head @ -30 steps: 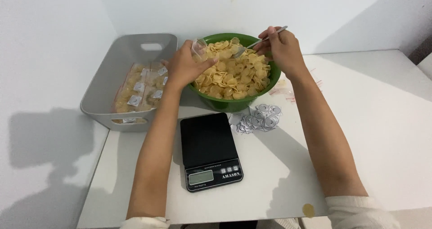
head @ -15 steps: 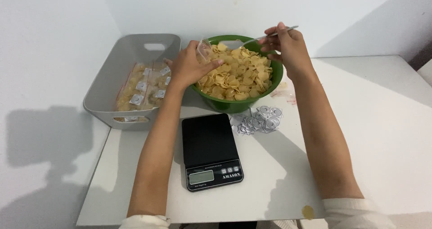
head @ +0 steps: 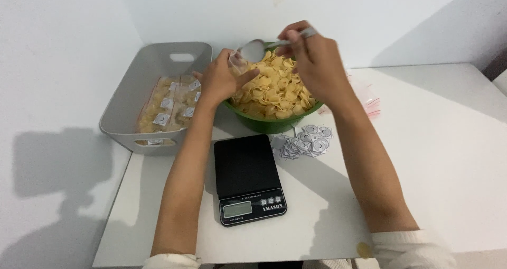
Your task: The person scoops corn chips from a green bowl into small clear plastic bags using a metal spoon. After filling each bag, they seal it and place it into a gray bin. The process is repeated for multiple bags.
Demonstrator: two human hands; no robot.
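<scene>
A green bowl [head: 274,123] heaped with pale shell pasta [head: 274,92] stands at the back of the white table. My left hand [head: 219,81] holds a small clear plastic bag [head: 236,63] at the bowl's left rim. My right hand [head: 311,57] grips a metal spoon [head: 255,49] whose bowl points left and hovers right at the bag's mouth, above the pasta.
A grey plastic bin [head: 127,100] with several filled, labelled pasta bags [head: 169,105] sits to the left. A black digital kitchen scale [head: 248,176] lies in front of the bowl, next to a pile of small round paper labels [head: 303,142]. Clear bags with red strips [head: 364,97] lie right of the bowl.
My right hand has swung the spoon from the bowl's right side over to the left, up to the bag in my left hand. The left hand has stayed at the rim.
</scene>
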